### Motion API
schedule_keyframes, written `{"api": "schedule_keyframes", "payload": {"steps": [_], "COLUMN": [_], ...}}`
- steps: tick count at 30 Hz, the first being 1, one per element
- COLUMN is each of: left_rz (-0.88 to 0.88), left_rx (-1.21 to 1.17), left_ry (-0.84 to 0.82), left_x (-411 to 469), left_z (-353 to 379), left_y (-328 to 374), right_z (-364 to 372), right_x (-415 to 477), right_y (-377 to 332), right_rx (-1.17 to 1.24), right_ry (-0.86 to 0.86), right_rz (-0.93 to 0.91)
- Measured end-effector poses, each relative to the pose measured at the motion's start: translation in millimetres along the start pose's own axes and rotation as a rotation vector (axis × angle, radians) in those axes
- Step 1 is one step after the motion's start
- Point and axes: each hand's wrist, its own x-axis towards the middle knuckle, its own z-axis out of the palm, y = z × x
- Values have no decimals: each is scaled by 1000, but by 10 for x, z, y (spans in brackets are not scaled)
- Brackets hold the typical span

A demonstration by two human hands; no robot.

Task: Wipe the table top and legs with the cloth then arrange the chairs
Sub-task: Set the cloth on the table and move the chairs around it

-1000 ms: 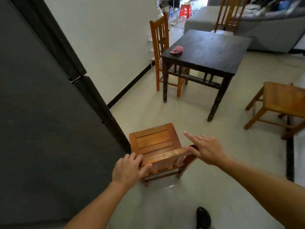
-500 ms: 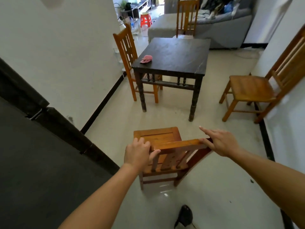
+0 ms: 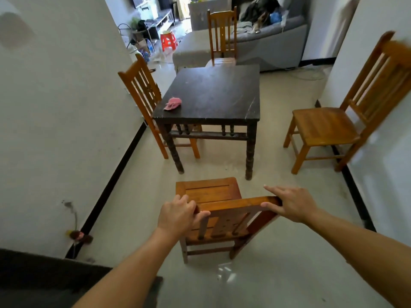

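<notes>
Lower centre of frame: near chair (image 3: 211, 194) stood on the floor, seat facing the table (image 3: 213, 94), gap between them. Left hand (image 3: 178, 215) grasped the left end of its top rail, fingers curled over, thumb along the near face. Right hand (image 3: 293, 203) lay on the rail's right end, fingers stretched nearly straight, thumb against the near face, not wrapped.

Cloth (image 3: 173, 103): pink, crumpled, on the table top near its left front corner, mid-frame. Nothing touched it.

Sofa (image 3: 278, 43), top of frame, carried a heap of fabric and other bits; couldn't make out the items.

Hidden or cut off:
- left chair (image 3: 142, 90): seat under the table, mostly hidden; back stood clear.
- far chair (image 3: 222, 30): seat mostly behind the table's far edge.
- right chair (image 3: 322, 125): well apart from the table, back blurred and clipped by the right edge of frame.
- near chair: front legs hidden under its seat.
- both forearms cut by the bottom edge.
- shelf clutter, upper left: too small to tell.

Counts: 4 chairs, 1 table, 1 cloth, 2 hands, 1 red stool (image 3: 168, 41) beyond the table.
</notes>
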Motion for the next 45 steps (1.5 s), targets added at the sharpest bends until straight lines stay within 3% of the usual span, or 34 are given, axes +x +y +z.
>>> {"api": "schedule_keyframes", "payload": {"steps": [9,31,36,45], "left_rz": [89,242,278,186], "left_rx": [68,-122,-138,-131], "left_ry": [51,164,175,76], "left_x": [1102,3303,3615,4004], "left_z": [201,1241,1369,1400], "left_y": [-672,-2776,-2933,-2922], "right_z": [149,410,445,372], "right_x": [956,3551,3806,4282], "right_y": [101,-238,-174,80], "right_rx": [-9,-128,-146,-187], "right_ry": [45,70,28,13], "right_rz": [119,288,318,286]}}
